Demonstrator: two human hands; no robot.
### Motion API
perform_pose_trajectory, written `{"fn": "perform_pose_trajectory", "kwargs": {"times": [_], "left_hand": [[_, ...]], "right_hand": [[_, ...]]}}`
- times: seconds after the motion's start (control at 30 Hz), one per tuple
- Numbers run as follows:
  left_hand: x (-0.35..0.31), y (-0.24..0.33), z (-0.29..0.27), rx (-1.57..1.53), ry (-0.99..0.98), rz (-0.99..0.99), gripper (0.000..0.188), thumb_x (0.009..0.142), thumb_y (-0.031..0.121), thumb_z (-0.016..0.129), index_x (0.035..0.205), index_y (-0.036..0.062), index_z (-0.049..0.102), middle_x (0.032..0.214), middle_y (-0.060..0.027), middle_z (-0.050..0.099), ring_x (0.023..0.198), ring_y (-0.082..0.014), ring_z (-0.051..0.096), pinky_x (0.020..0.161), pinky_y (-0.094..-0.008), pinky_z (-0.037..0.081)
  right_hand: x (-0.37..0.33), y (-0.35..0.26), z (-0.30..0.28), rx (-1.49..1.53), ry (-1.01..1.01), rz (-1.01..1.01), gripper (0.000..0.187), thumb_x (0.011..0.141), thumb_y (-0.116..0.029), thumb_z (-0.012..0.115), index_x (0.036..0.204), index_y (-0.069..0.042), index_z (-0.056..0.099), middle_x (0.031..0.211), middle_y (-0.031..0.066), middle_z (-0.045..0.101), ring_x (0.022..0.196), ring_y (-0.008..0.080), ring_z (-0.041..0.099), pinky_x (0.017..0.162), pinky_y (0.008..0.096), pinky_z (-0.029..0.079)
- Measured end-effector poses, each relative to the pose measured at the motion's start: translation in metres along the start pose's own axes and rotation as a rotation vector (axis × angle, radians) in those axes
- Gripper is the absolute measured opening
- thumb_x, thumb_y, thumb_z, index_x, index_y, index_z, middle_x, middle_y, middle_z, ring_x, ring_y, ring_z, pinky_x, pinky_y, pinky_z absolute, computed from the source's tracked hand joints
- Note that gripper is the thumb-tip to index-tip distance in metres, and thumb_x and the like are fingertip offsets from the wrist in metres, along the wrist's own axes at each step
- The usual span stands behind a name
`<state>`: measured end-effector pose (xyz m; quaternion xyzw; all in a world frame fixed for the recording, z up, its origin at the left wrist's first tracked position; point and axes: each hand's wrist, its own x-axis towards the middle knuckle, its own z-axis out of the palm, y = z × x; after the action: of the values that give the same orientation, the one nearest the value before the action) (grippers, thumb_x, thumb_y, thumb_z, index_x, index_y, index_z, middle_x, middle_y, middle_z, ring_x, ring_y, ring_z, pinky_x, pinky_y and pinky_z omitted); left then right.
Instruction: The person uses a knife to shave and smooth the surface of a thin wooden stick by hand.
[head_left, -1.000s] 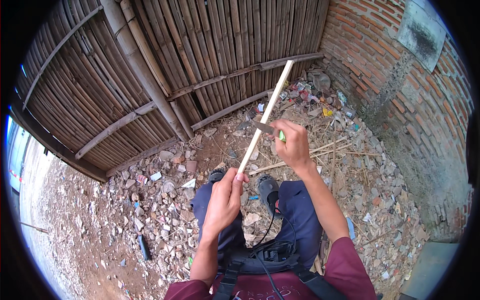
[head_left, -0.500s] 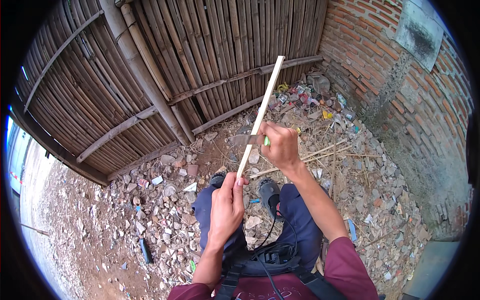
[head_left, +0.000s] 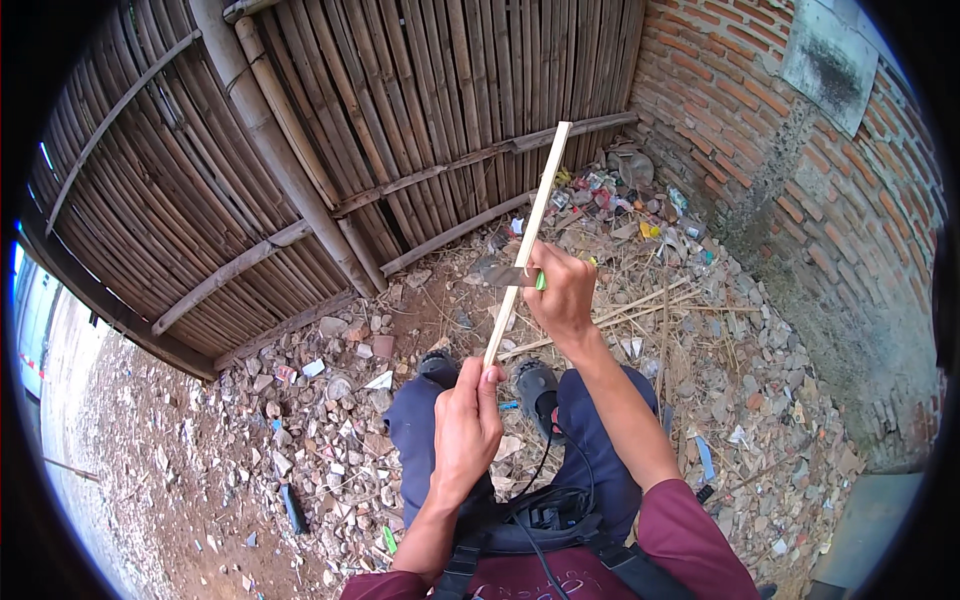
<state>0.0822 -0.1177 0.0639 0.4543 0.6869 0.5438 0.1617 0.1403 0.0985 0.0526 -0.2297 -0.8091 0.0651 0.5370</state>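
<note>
A person's left hand (head_left: pixel 466 428) grips the near end of a pale stick (head_left: pixel 538 210) slanting away above rubble-strewn ground (head_left: pixel 335 440), while the right hand (head_left: pixel 562 298) clasps a green-handled knife (head_left: pixel 508 277), blade across the stick; beyond stand a bamboo wall (head_left: pixel 450 85) and, at right, a brick wall (head_left: pixel 715 95).

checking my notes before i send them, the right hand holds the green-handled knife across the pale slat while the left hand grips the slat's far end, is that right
Not quite: the left hand grips the near end of the pale slat, as the head view shows. The right hand does hold the green-handled knife across it.
</note>
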Motion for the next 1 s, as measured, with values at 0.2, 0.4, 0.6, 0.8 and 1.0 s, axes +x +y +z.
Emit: {"fn": "perform_pose_trajectory", "kwargs": {"times": [0.2, 0.4, 0.6, 0.8, 1.0], "left_hand": [[-0.003, -0.003, 0.002, 0.009, 0.003, 0.020, 0.020, 0.113, 0.013, 0.050, 0.103, 0.0021, 0.063, 0.061, -0.0071, 0.048, 0.049, -0.0140, 0.042, 0.050, -0.0349, 0.032], [-0.016, -0.001, 0.001, 0.029, -0.055, -0.013, 0.019, 0.113, 0.011, 0.050, 0.103, 0.0017, 0.062, 0.063, -0.0107, 0.051, 0.048, -0.0171, 0.043, 0.050, -0.0364, 0.033], [-0.025, -0.004, -0.003, 0.077, -0.096, -0.035, 0.013, 0.110, 0.009, 0.054, 0.106, 0.0010, 0.062, 0.064, -0.0206, 0.059, 0.055, -0.0384, 0.064, 0.051, -0.0450, 0.043], [-0.071, -0.014, -0.011, 0.019, -0.264, -0.088, 0.017, 0.111, 0.011, 0.053, 0.102, 0.0012, 0.064, 0.061, -0.0172, 0.051, 0.048, -0.0280, 0.051, 0.052, -0.0399, 0.038], [-0.067, -0.035, -0.027, -0.020, -0.316, -0.211, 0.024, 0.114, 0.015, 0.049, 0.102, 0.0006, 0.064, 0.059, -0.0019, 0.045, 0.054, -0.0099, 0.042, 0.053, -0.0325, 0.035]], "right_hand": [[0.004, 0.003, -0.002, 0.003, 0.039, 0.023, 0.012, 0.081, -0.005, 0.066, 0.081, -0.009, 0.055, 0.065, 0.0076, 0.061, 0.053, 0.0342, 0.062, 0.049, 0.0459, 0.044], [0.015, 0.028, -0.007, -0.053, 0.108, 0.065, 0.012, 0.085, -0.003, 0.064, 0.078, -0.009, 0.057, 0.060, 0.0080, 0.061, 0.050, 0.0286, 0.061, 0.047, 0.0416, 0.041], [0.018, 0.047, -0.003, -0.144, 0.181, 0.046, 0.019, 0.092, -0.002, 0.063, 0.075, -0.011, 0.060, 0.059, 0.0058, 0.062, 0.048, 0.0223, 0.060, 0.045, 0.0409, 0.040], [0.036, 0.108, -0.019, -0.093, 0.217, 0.655, 0.022, 0.100, -0.009, 0.059, 0.090, 0.003, 0.074, 0.062, 0.0115, 0.063, 0.051, 0.0215, 0.056, 0.047, 0.0347, 0.041], [0.007, 0.155, -0.040, 0.357, -0.099, 0.893, 0.023, 0.095, -0.007, 0.044, 0.075, -0.007, 0.055, 0.062, 0.0041, 0.050, 0.050, 0.0149, 0.044, 0.050, 0.0360, 0.035]]}}
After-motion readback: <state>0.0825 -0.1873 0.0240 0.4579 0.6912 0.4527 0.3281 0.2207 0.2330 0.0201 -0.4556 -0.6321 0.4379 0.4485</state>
